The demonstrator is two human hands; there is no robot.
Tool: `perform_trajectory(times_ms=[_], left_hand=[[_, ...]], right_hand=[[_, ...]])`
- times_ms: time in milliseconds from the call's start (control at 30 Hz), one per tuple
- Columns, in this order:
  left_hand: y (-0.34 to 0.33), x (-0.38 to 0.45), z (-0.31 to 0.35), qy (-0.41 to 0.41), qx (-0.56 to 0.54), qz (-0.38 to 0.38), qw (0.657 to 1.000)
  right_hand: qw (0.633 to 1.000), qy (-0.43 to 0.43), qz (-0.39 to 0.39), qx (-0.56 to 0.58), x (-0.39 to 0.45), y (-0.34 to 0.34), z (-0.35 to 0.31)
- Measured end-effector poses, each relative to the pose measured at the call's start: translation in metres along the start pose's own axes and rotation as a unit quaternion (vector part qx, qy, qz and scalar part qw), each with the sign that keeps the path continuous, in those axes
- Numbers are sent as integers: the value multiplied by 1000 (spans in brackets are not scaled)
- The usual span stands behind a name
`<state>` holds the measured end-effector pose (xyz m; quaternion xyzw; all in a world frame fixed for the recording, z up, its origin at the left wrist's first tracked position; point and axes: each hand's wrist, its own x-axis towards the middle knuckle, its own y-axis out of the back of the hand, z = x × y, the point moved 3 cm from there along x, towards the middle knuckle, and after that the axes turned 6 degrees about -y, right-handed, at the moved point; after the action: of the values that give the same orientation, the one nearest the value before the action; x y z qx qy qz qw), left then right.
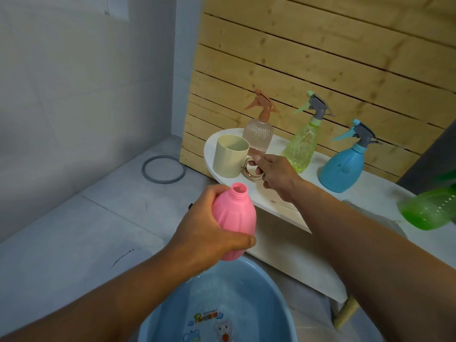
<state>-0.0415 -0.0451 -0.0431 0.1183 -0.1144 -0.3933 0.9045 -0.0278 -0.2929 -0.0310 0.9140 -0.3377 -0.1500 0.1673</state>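
Head view, looking down. Across 12 to 3 o'clock, wooden slat wall (320, 58) as backdrop; over 7 to 10 o'clock, grey tiled floor (74, 230). Running from centre toward 4 o'clock, white table (278, 206), rounded at its left end, set against the slats. At 6 o'clock, round blue basin (234, 287) down on the floor beside the table edge, cartoon print on its bottom, partly cut off by the frame.

Just above the basin, near centre, left hand (204, 225) wrapped firmly around pink bottle (234, 218): fingers and thumb curled round the belly, neck uncapped, mouth pointing toward 12 o'clock. Bottle held in the air between basin and table edge, touching neither.

At 1 o'clock from the pink bottle, right hand (276, 176) stretched over the table, fingers curled into the gold ring handle (251, 169) of cream cup (229, 159). Cup upright on the table's left end.

At the 3 o'clock frame edge, green bottle (429, 211), blurred and tilted. On the table toward 2 o'clock, blue sprayer (341, 166) with grey trigger; to its 9 o'clock, yellow-green sprayer (301, 144), grey-triggered too. Just behind the cup, clear ribbed sprayer (257, 134) with brown trigger. All three upright, apart from one another. On the floor at 9 o'clock from the cup, grey ring (143, 169) lying flat.
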Motion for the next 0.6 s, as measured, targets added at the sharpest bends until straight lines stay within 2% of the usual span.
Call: perform_trajectory(times_ms=[600], left_hand=[[-3,1,-2,6,-22,-10,1000]], right_hand=[[999,8,-9,-49,-8,4,-8]])
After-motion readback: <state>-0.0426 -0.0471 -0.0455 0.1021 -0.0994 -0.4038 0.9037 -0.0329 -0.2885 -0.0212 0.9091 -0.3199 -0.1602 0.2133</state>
